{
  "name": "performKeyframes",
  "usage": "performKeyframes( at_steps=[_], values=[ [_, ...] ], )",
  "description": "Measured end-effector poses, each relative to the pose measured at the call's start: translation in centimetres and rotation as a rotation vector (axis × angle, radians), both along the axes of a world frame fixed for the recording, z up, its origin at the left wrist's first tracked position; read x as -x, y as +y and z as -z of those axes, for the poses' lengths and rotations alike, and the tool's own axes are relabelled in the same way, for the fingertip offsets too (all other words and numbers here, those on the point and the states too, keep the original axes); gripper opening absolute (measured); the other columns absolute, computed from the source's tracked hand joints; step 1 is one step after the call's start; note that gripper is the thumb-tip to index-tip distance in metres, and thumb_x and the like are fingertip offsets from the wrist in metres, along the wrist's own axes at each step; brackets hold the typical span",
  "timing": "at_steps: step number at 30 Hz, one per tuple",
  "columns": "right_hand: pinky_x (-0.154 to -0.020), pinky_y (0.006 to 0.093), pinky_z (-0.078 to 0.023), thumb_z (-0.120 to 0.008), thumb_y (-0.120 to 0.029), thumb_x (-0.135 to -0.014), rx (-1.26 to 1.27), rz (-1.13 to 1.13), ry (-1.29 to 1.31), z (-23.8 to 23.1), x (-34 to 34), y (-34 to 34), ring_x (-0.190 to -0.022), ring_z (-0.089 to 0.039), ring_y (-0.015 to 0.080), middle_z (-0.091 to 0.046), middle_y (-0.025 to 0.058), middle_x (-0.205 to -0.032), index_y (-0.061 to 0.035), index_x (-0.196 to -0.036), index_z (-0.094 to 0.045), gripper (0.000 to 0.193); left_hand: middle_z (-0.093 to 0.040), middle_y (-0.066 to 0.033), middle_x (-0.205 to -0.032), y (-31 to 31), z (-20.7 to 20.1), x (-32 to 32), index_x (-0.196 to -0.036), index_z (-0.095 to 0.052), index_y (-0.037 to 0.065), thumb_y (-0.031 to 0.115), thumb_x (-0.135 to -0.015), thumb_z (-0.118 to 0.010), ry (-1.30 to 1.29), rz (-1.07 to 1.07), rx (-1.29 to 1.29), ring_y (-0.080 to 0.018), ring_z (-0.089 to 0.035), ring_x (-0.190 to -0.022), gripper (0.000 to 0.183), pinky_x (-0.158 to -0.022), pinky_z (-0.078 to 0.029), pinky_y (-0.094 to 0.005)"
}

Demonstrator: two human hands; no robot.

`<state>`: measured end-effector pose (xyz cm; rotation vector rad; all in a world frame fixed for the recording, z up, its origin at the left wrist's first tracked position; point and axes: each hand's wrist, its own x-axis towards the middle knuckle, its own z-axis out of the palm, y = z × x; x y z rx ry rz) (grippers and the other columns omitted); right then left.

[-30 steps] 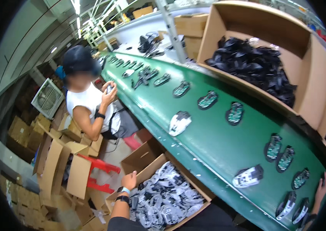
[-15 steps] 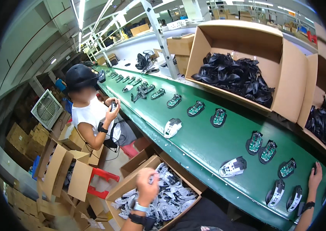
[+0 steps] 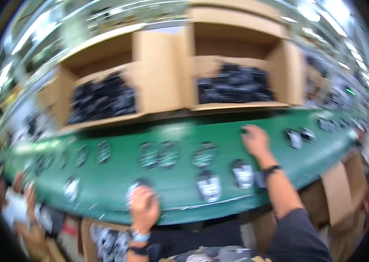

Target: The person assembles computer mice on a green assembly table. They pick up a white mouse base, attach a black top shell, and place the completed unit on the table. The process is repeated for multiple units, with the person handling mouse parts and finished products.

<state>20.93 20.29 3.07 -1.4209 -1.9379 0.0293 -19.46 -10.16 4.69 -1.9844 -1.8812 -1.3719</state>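
Observation:
The picture is smeared by motion. My left hand (image 3: pixel 145 208), fingers curled, is over the lower part of a white-and-dark computer mouse shell (image 3: pixel 134 185) near the belt's front edge; its grip is blurred. My right hand (image 3: pixel 256 140) reaches out over the green belt, with a small dark piece (image 3: pixel 244 130) at its closed fingertips. Between the hands lie another mouse shell (image 3: pixel 209 188) and a green circuit board on a dark base (image 3: pixel 204 155). A further shell (image 3: pixel 243 174) sits just below my right wrist.
Two cardboard boxes of black parts (image 3: pixel 103 98) (image 3: pixel 234 85) stand behind the green belt (image 3: pixel 180 131). Several boards on bases (image 3: pixel 149 155) lie toward the left. A carton of pale shells (image 3: pixel 110 242) is below the front edge. Another person (image 3: pixel 23 214) is at far left.
My view has swung to the right. My left hand has gone from above the carton of shells to the mouse shell on the belt. My right hand remains over the belt.

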Motion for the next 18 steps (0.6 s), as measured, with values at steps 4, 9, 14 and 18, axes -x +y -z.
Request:
performKeyframes(
  at_steps=[4, 9, 14, 18],
  values=[
    [-0.122, 0.046, -0.039, -0.085, -0.038, -0.082, 0.147, -0.143, 0.05, -1.0, -3.9, 0.4, -0.144, -0.048, 0.0393, -0.051, 0.0217, -0.155, -0.0096, -0.154, -0.048, 0.085, -0.065, -0.0166, -0.1, 0.2, 0.2, -0.4, -0.09, -0.063, 0.0, -0.002, -0.079, -0.069, -0.02, -0.07, -0.002, -0.0418, -0.059, -0.11, 0.013, -0.099, -0.046, -0.0521],
    [-0.123, 0.0492, -0.038, -0.078, -0.036, -0.09, 0.061, -0.111, -0.004, -0.7, -5.1, -0.2, -0.147, -0.044, 0.0431, -0.051, 0.0203, -0.156, -0.0095, -0.147, -0.054, 0.068, -0.063, -0.0155, -0.103, -0.6, -0.3, -1.8, -0.092, -0.061, 0.001, -0.005, -0.08, -0.066, 0.015, -0.078, 0.037, -0.0415, -0.057, -0.115, 0.014, -0.105, -0.043, -0.0534],
    [-0.121, 0.0513, -0.039, -0.069, -0.03, -0.098, 0.108, -0.12, -0.062, 1.4, -4.4, -0.4, -0.144, -0.046, 0.0458, -0.052, 0.0214, -0.154, -0.0088, -0.146, -0.057, 0.054, -0.064, -0.0153, -0.102, -0.9, 0.2, -0.9, -0.094, -0.06, 0.001, -0.006, -0.082, -0.065, 0.015, -0.112, 0.032, -0.041, -0.057, -0.114, 0.015, -0.104, -0.043, -0.0529],
    [-0.12, 0.0515, -0.039, -0.07, -0.033, -0.098, 0.077, -0.146, -0.171, 0.5, -5.2, -0.1, -0.144, -0.046, 0.0465, -0.052, 0.0229, -0.154, -0.0087, -0.149, -0.055, 0.058, -0.065, -0.0151, -0.101, -0.6, 0.6, -0.2, -0.093, -0.062, 0.0, -0.005, -0.079, -0.066, 0.007, -0.106, 0.026, -0.0417, -0.058, -0.111, 0.015, -0.101, -0.045, -0.0536]
  ],
)
